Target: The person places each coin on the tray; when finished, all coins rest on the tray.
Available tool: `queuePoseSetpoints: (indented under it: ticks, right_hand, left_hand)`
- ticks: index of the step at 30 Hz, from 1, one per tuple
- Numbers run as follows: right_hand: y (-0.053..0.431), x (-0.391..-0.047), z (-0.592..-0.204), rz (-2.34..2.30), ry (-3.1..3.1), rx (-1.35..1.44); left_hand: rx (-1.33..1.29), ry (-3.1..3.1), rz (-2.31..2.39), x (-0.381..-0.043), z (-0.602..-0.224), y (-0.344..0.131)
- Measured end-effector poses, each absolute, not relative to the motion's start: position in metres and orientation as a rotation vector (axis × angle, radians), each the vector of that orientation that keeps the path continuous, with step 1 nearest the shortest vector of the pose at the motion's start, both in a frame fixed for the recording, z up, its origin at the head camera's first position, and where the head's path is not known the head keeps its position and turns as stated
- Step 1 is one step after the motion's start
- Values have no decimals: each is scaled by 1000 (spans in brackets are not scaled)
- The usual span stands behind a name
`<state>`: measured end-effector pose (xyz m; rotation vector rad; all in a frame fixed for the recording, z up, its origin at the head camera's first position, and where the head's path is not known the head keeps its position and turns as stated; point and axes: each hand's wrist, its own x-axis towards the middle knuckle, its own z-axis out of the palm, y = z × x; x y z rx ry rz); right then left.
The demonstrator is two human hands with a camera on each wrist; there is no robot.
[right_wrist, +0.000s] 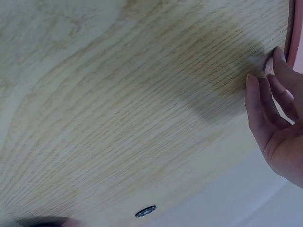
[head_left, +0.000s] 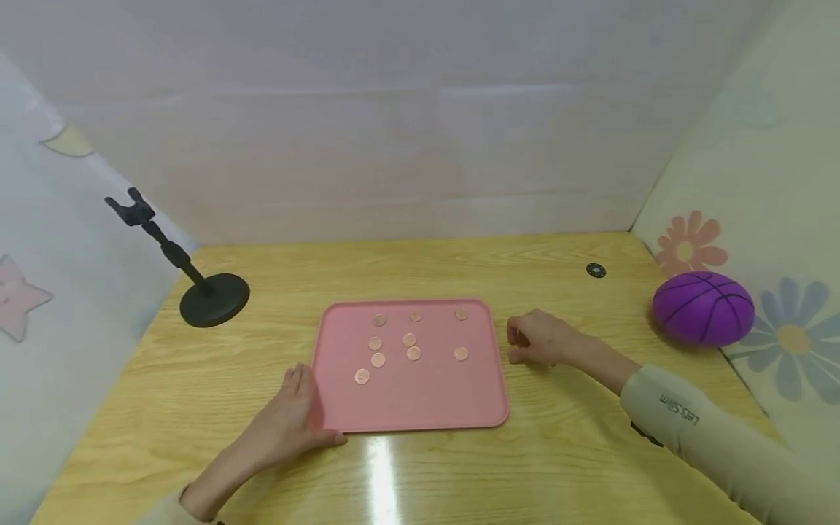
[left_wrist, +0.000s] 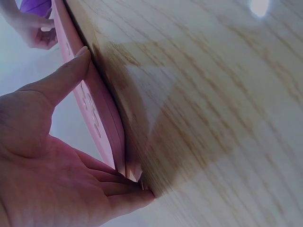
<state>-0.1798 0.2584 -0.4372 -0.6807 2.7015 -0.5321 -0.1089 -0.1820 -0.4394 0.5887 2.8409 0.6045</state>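
Note:
A pink tray (head_left: pixel 420 405) lies on the table with several copper-coloured coins (head_left: pixel 378 359) spread over its upper and middle part. My left hand (head_left: pixel 286 419) rests at the tray's near left corner, fingers straight along the left side and thumb against the near edge. In the left wrist view, the fingertips of that hand (left_wrist: pixel 71 156) reach down to the tabletop beside the corner. Just right of the tray, my right hand (head_left: pixel 541 337) is low over the table. It pinches a coin (right_wrist: pixel 268 65) between thumb and fingers, seen partly hidden in the right wrist view.
At the back left stands a black stand (head_left: pixel 215 300) with a forked top. A purple ball (head_left: pixel 704 309) sits by the right wall. One small black patterned disc (head_left: pixel 596 270) lies at the back right of the wooden table (head_left: pixel 459 474).

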Motion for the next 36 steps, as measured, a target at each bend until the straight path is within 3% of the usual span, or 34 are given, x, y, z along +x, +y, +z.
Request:
queuePoseSetpoints:
  ticks: [18,26,36]
  right_hand:
    - [270,-192,-434,-708,2689,-630]
    - [211,-216,-407,-916,2582,-509]
    - [128,-217,-419,-884,2491,-707]
  left_hand:
    - [613,2848,538,-114,-436,-174]
    - [576,2843,539,-111,-436,-178]
    - [556,2840,546,-111,-442,-175]
